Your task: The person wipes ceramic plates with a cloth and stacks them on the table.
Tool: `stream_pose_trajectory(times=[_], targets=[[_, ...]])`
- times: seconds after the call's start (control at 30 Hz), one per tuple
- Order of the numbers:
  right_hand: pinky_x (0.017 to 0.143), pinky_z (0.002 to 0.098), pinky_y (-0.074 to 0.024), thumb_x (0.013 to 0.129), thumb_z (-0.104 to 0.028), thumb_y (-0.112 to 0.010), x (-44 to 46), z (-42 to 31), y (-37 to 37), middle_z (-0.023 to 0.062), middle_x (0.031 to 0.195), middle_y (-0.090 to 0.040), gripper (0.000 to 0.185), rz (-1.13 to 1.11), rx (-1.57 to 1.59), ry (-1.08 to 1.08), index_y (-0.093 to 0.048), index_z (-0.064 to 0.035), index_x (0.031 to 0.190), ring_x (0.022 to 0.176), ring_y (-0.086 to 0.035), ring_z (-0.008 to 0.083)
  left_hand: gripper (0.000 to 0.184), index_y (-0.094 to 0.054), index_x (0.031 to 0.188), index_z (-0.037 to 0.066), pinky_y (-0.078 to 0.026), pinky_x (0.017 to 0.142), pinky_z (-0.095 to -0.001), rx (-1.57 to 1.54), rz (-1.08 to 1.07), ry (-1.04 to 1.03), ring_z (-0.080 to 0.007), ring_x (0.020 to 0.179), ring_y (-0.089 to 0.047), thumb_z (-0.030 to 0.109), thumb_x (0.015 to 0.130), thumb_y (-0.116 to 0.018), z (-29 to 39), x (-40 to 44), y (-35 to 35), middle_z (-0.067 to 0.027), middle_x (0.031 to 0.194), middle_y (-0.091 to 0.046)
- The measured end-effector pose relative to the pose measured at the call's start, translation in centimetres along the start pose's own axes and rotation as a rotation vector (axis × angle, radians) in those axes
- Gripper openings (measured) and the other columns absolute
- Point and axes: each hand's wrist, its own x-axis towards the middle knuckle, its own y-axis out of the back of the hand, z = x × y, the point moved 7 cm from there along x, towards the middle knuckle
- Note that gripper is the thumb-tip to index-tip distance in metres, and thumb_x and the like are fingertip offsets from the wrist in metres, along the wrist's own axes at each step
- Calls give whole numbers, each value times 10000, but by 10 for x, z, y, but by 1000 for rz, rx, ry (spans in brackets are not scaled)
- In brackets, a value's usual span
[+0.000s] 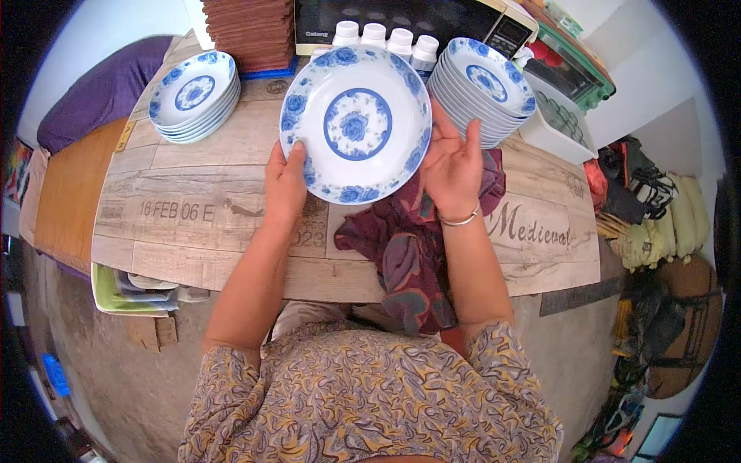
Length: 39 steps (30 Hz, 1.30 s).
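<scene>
A white plate (316, 116) with blue flowers is held up over the table, its patterned face toward me. My left hand (285, 181) grips its lower left rim, thumb on the front and fingers behind. At the right edge, my right hand (453, 170) is open with the palm showing and the thumb spread away; its fingertips are partly hidden behind the rim. Below the plate and under my right wrist lies a crumpled dark red patterned cloth (413, 262), draped over the table's front edge. Matching plates stand in a stack (482, 85) at right and a lower stack (193, 96) at left.
Several white bottles (373, 33) stand behind the plate, before a microwave (432, 17). Folded brown cloths (248, 35) are piled at the back. A white bin (557, 119) sits beside the right stack. The wooden table (185, 231) has a rounded left side.
</scene>
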Motion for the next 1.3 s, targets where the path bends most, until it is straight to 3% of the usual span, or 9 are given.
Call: stream_pose_trajectory(times=[0.13, 0.3, 0.53, 0.6, 0.77, 0.87, 1.03, 1.1, 1.3], targets=[[996, 365, -302, 927, -287, -330, 0, -22, 1, 106, 1256, -450, 449, -216, 35, 140, -395, 10, 1258, 1106, -440, 218, 268, -463, 1134, 19, -446, 716, -235, 0, 19, 50, -92, 874, -534, 158, 908, -424, -6, -1, 0, -52, 983, -570], [986, 343, -313, 863, -120, -426, -1, -22, 8, 79, 1238, -454, 420, -28, -347, 224, -395, 15, 1259, 1112, -442, 198, 325, -350, 1209, 78, -490, 634, -255, 93, -59, 214, -114, 859, -549, 176, 906, -419, 2, -15, -15, -58, 1020, -540], [893, 276, -379, 734, 97, -416, 0, -32, 30, 65, 1089, -512, 509, 220, -742, 295, -419, 19, 1237, 1020, -486, 145, 425, -301, 1229, 86, -470, 713, -284, -58, -71, 45, -146, 911, -532, 177, 865, -502, 12, -11, -16, -91, 1111, -489], [850, 257, -397, 729, 114, -405, -5, -41, 23, 56, 1032, -511, 481, 235, -870, 468, -446, 8, 1197, 963, -501, 134, 478, -323, 1230, 61, -409, 860, -315, -30, -90, 39, -179, 1002, -497, 184, 835, -562, 18, -15, -17, -112, 1118, -500], [762, 219, -416, 755, 87, -446, -13, -42, 8, 49, 924, -491, 385, 274, -955, 595, -474, -18, 1124, 853, -500, 105, 519, -313, 1223, 58, -402, 869, -308, 28, -238, 4, -184, 1020, -489, 179, 808, -602, 19, -25, -33, -115, 1107, -509], [810, 248, -414, 765, 57, -476, -8, -37, 26, 74, 964, -517, 377, 326, -1034, 439, -480, -20, 1135, 904, -511, 130, 560, -283, 1235, 61, -435, 804, -296, 27, -320, -40, -180, 976, -513, 171, 799, -615, 20, -31, -43, -122, 1073, -528], [969, 352, -317, 717, 0, -519, -7, -9, -4, 148, 1195, -494, 433, 19, -1588, 526, -498, -15, 1149, 1131, -438, 301, 597, -265, 1240, 44, -476, 670, -256, 74, -353, -97, -138, 844, -558, 133, 782, -637, 12, -31, -44, -120, 998, -569], [973, 409, -290, 672, -22, -511, -14, 14, -30, 112, 1227, -478, 488, -139, -1931, 637, -500, -46, 1159, 1169, -389, 314, 578, -276, 1236, 43, -467, 649, -246, 72, -324, -100, -126, 818, -557, 136, 790, -631, 9, -30, -42, -110, 990, -572], [898, 423, -310, 653, -51, -520, -33, 68, -56, 37, 1235, -475, 433, -675, -1984, 364, -557, -95, 1082, 1180, -376, 225, 507, -326, 1212, 53, -457, 602, -231, -23, -111, -71, -109, 799, -548, 198, 818, -611, 11, -13, -15, -83, 973, -568]])
